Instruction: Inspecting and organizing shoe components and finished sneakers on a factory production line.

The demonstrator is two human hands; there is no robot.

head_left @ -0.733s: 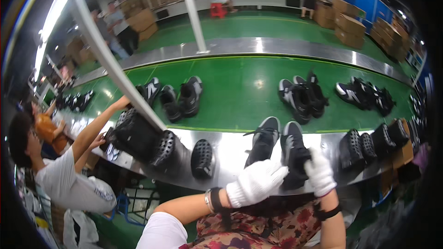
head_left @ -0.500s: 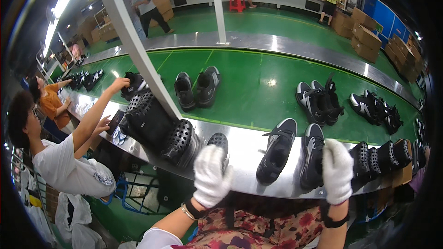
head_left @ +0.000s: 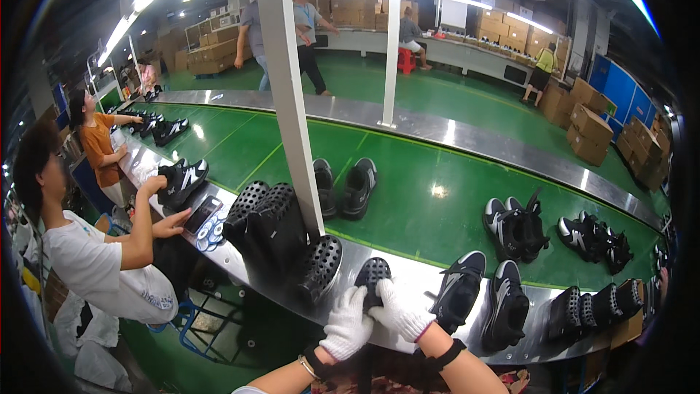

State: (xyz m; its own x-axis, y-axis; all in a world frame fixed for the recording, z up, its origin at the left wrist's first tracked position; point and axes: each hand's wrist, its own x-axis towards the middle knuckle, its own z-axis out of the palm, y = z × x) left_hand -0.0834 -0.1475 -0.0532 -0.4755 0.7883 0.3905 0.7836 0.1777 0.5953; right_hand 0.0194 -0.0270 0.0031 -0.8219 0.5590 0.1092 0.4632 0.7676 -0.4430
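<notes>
Both my hands wear white gloves and meet at the steel ledge (head_left: 408, 277) of a green conveyor belt (head_left: 430, 197). My left hand (head_left: 348, 325) and my right hand (head_left: 397, 314) close together on a black perforated shoe form (head_left: 373, 273) that stands on the ledge. A pair of black sneakers (head_left: 485, 299) with white trim lies on the ledge just right of my right hand. Another black perforated form (head_left: 321, 266) stands just left of my left hand.
A white post (head_left: 288, 95) rises from the ledge beside large black perforated forms (head_left: 266, 222). More black sneaker pairs (head_left: 343, 186) (head_left: 514, 226) (head_left: 594, 237) sit on the belt. A seated person in white (head_left: 102, 263) works at the left. Cardboard boxes (head_left: 590, 128) stack at the far right.
My view has swung left. Both hands left the sneaker pair, moved left along the ledge and came together on the small black perforated form.
</notes>
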